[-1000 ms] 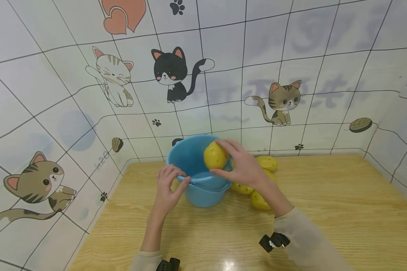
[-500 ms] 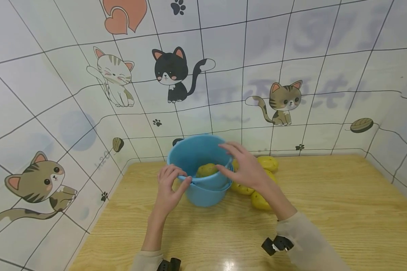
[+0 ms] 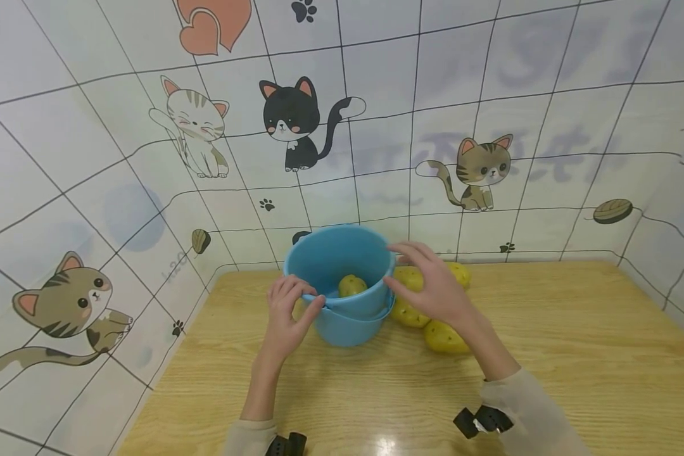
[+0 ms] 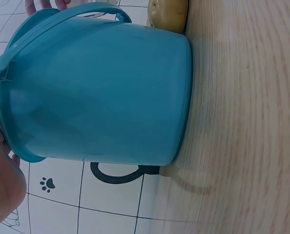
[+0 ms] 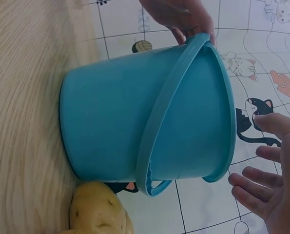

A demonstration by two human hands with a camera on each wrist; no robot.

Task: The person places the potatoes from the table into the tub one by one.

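Observation:
A light blue bucket stands upright on the wooden table, its handle folded down around the near side. Inside lies one yellow potato. My left hand pinches the bucket's near-left rim between thumb and fingers; the left wrist view shows this hand at the rim too. At the right rim my right hand is spread and holds nothing. In the right wrist view its fingers are extended beside the bucket's mouth. Several potatoes lie against and right of the bucket, partly hidden behind the right hand.
The wooden table extends to the right and toward me. A wall covering with cartoon cats and grid lines rises close behind the bucket. Both wrists wear small black devices, such as the one on the right sleeve.
My right hand has let go of the potato, which has dropped into the bucket, and has moved right to the rim. The left hand keeps its hold on the rim.

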